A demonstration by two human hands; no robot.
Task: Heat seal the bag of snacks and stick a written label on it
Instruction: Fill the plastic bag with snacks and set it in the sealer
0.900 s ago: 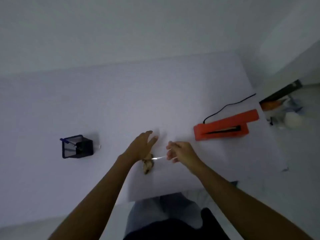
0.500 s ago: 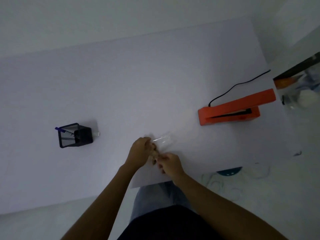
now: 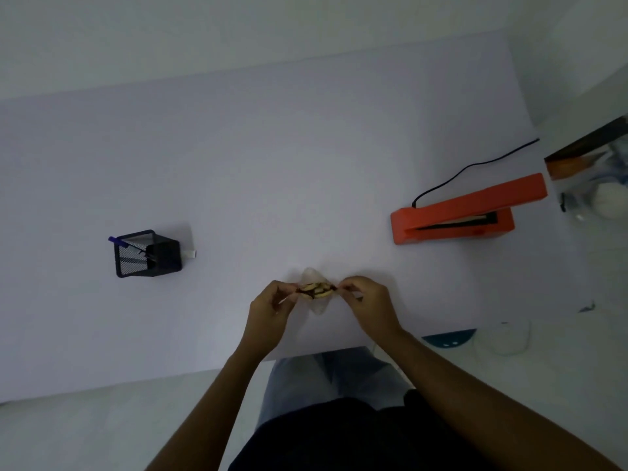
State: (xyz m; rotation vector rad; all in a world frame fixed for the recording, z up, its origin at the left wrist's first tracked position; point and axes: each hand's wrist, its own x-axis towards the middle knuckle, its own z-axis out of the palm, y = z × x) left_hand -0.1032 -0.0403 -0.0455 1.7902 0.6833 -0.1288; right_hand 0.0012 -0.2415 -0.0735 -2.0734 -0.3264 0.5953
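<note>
A small clear plastic bag of snacks [image 3: 316,289], with yellow and dark pieces inside, hangs between my two hands just above the white table [image 3: 272,171], near its front edge. My left hand [image 3: 270,309] pinches the bag's left side. My right hand [image 3: 368,300] pinches its right side. The orange heat sealer [image 3: 465,212] lies at the right of the table with its jaw slightly open and a black cord [image 3: 472,168] running back from it. A black mesh pen holder [image 3: 146,253] with a blue pen stands at the left, a small white item [image 3: 190,253] beside it.
The table's right edge borders a shelf area with an orange and dark box [image 3: 584,154] and pale round objects [image 3: 608,202]. A blue object [image 3: 448,338] and a white one [image 3: 509,338] lie on the floor to the right of my legs.
Both hands have come together on the bag and lifted it off the table, stretching it between them. The view has shifted downward.
</note>
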